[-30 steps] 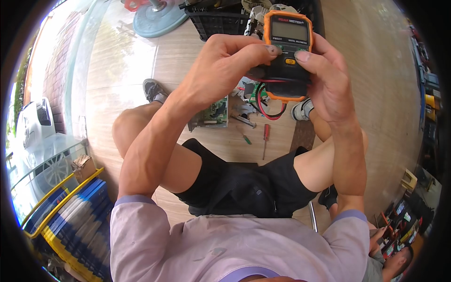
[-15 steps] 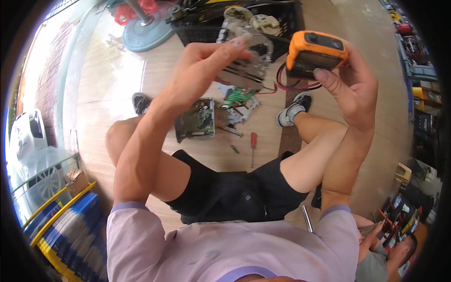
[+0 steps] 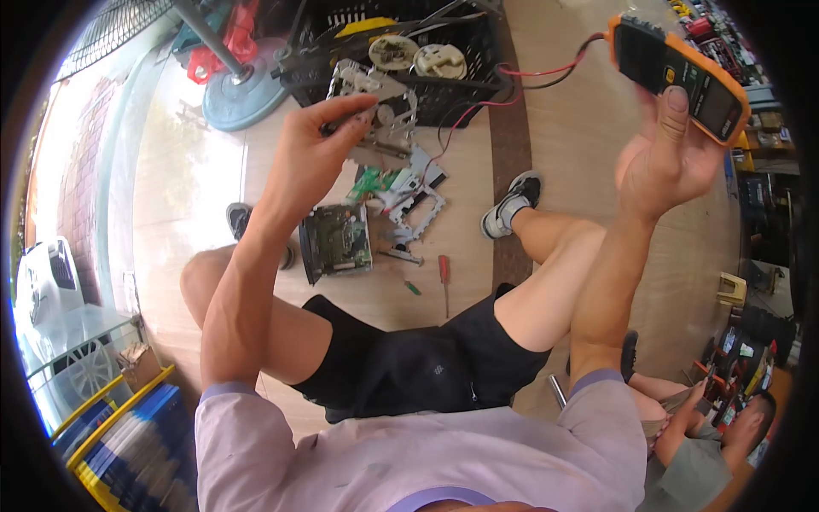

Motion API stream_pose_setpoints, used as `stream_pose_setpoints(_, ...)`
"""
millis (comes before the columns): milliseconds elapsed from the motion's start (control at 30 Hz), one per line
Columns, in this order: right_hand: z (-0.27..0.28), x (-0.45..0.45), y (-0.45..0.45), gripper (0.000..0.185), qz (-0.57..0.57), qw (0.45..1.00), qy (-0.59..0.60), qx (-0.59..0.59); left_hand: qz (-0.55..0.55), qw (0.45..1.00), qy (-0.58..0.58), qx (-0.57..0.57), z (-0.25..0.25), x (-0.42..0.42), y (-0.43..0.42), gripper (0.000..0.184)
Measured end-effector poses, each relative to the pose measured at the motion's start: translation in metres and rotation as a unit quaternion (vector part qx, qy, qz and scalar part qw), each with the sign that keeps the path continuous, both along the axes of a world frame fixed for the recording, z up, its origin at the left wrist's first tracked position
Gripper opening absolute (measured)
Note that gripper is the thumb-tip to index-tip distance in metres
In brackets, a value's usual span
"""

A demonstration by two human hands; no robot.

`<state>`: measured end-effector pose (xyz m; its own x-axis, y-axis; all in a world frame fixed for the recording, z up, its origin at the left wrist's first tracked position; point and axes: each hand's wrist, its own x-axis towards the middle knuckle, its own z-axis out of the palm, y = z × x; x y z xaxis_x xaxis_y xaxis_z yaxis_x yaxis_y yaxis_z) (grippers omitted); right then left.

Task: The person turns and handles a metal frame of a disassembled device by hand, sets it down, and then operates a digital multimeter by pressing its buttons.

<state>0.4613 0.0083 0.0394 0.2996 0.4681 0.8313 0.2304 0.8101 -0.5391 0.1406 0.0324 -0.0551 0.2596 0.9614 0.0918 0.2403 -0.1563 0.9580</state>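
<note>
My right hand holds an orange-and-black multimeter up at the right, thumb on its face. Red and black test leads run from it toward the parts on the floor. My left hand has its thumb and fingers pinched together beside a metal mechanism frame; what sits between the fingertips is hidden. Below lie a green circuit board, a grey metal bracket and an opened metal case with a circuit board inside.
A red-handled screwdriver and a small green item lie between my feet. A black crate of parts stands ahead, beside a round pole base. Another person sits at lower right; blue boxes fill a yellow rack at left.
My right hand has swung the multimeter out to the right and turned it, so its face shows and the leads stretch. My left hand has shifted left and lower, and the view has shifted too.
</note>
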Motion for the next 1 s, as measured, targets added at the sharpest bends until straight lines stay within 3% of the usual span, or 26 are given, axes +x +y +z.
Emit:
stream_pose_setpoints(100, -0.004, 0.016, -0.003, 0.037, 0.189, 0.945, 0.235, -0.127, 0.013, 1.000, 0.013, 0.000, 0.009, -0.001, 0.001, 0.028)
stream_pose_setpoints(200, -0.016, 0.046, 0.007, 0.038, 0.476, 0.746, 0.406, -0.228, 0.033, 0.999, 0.000, -0.005, 0.011, -0.004, 0.005, 0.031)
stream_pose_setpoints(267, -0.007, 0.034, 0.003, 0.039, 0.398, 0.802, 0.294, -0.334, 0.050, 0.998, -0.028, -0.006, 0.009, -0.007, 0.008, 0.032)
stream_pose_setpoints(300, -0.011, 0.036, 0.004, 0.040, 0.320, 0.860, 0.159, -0.363, 0.074, 0.997, -0.033, 0.003, 0.007, -0.007, 0.010, 0.034)
stream_pose_setpoints(400, 0.001, -0.005, -0.012, 0.041, 0.154, 0.904, 0.001, -0.399, 0.071, 0.997, -0.028, -0.013, 0.010, -0.012, 0.007, 0.037)
stream_pose_setpoints(533, -0.010, -0.039, -0.014, 0.039, 0.275, 0.884, 0.090, -0.367, 0.032, 0.998, -0.049, -0.031, 0.012, -0.007, 0.001, 0.044)
stream_pose_setpoints(633, -0.020, -0.056, -0.013, 0.038, 0.304, 0.860, 0.059, -0.406, -0.012, 0.991, -0.085, -0.105, 0.022, -0.005, -0.005, 0.044)
stream_pose_setpoints(767, -0.027, -0.084, -0.011, 0.037, 0.350, 0.809, 0.085, -0.464, -0.042, 0.988, -0.093, -0.117, 0.031, -0.003, -0.009, 0.060)
stream_pose_setpoints(900, -0.041, -0.100, -0.005, 0.036, 0.388, 0.767, 0.086, -0.504, -0.010, 0.986, -0.082, -0.142, 0.032, -0.002, -0.009, 0.068)
stream_pose_setpoints(1000, -0.049, -0.109, -0.002, 0.037, 0.372, 0.786, 0.030, -0.493, -0.052, 0.978, -0.147, -0.140, 0.025, -0.002, -0.003, 0.071)
